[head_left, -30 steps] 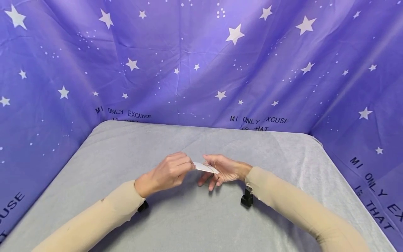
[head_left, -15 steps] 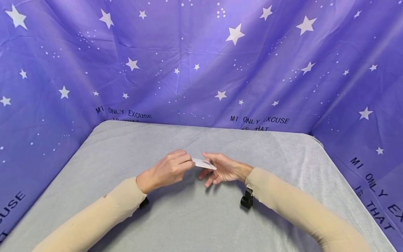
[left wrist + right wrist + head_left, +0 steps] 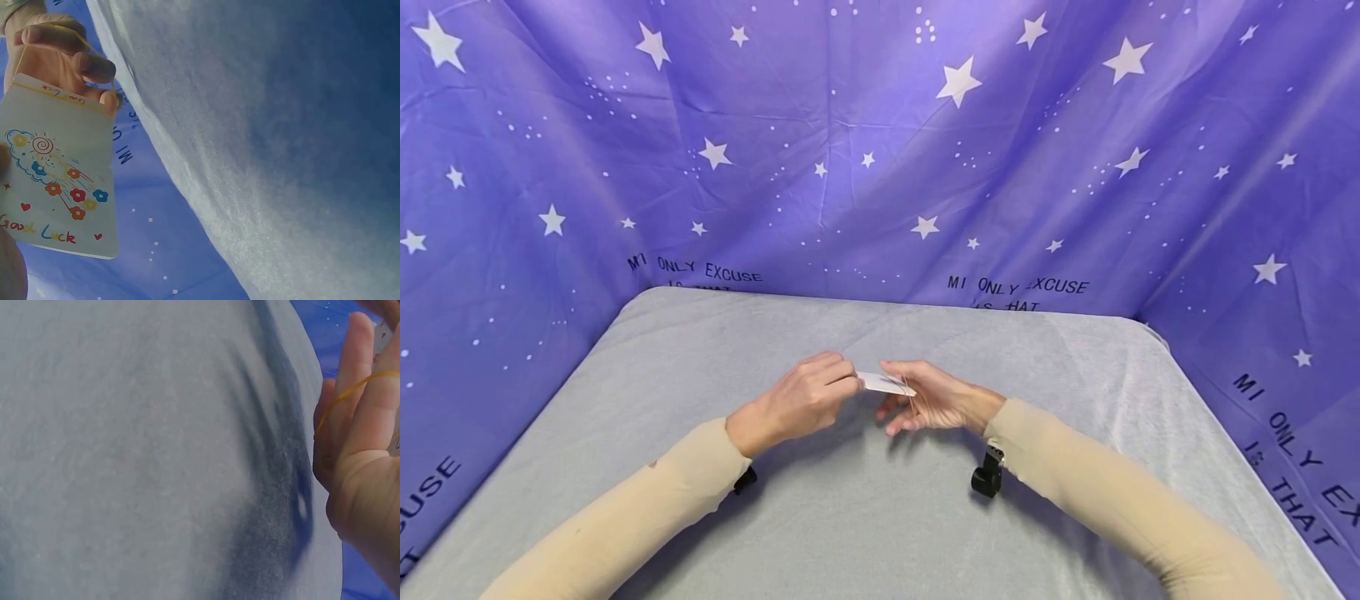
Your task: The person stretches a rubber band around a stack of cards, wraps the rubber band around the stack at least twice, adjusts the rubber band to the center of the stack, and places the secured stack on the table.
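Observation:
My left hand (image 3: 805,398) pinches one end of a white card (image 3: 883,383) above the table. In the left wrist view, the card carries coloured flowers, a sun and the words "Good Luck"; the left thumb and a finger (image 3: 9,269) hold its edge. A thin yellow rubber band (image 3: 87,45) crosses the card near its far end and loops over the fingers of my right hand (image 3: 943,400). Those fingers are spread and fairly straight in the right wrist view, with the rubber band (image 3: 353,390) stretched across them.
A grey cloth covers the table (image 3: 880,525). Purple curtains (image 3: 880,167) with white stars and printed words stand behind it and at both sides. A black wrist camera (image 3: 987,475) hangs under the right wrist.
Both hands have risen slightly in the head view, away from the near edge, together with the card. The card appears flatter. The rubber band still loops the right fingers.

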### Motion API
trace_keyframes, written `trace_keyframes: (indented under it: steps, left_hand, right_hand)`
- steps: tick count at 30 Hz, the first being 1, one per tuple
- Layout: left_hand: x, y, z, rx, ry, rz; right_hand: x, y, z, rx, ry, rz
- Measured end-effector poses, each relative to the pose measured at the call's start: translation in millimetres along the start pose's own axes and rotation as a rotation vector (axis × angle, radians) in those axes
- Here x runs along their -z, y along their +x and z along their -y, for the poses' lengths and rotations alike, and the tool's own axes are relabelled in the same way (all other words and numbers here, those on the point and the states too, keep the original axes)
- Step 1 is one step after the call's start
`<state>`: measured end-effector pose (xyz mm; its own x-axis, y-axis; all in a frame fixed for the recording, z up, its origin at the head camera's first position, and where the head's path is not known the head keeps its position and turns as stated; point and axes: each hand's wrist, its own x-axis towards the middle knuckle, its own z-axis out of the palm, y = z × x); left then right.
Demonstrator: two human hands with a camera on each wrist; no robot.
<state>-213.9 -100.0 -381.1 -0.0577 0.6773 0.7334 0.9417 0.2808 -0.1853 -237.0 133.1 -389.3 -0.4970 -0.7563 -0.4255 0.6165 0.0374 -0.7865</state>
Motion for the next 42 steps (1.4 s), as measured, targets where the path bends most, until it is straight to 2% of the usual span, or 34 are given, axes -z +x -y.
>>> trace_keyframes:
  steps: [8,16,23,34,42]
  left_hand:
    - [0.1,1.5,-0.4,0.026,-0.012,-0.026]
    - [2.2,5.5,-1.9,0.038,0.017,-0.023]
    - [3.8,4.5,-0.3,0.039,0.013,-0.042]
    - [0.2,-1.6,2.1,0.057,0.006,-0.097]
    - [2.5,-4.8,4.4,0.080,0.004,-0.127]
  right_hand:
    - [0.9,2.4,-0.8,0.053,0.047,-0.017]
    - [-3.6,2.3,0.4,0.107,0.132,-0.095]
    - [-4.0,2.6,3.6,0.117,0.176,-0.137]
    - [-4.9,2.3,7.6,0.139,0.196,-0.239]
    - [-3.5,-2.7,11.0,0.201,0.214,-0.368]
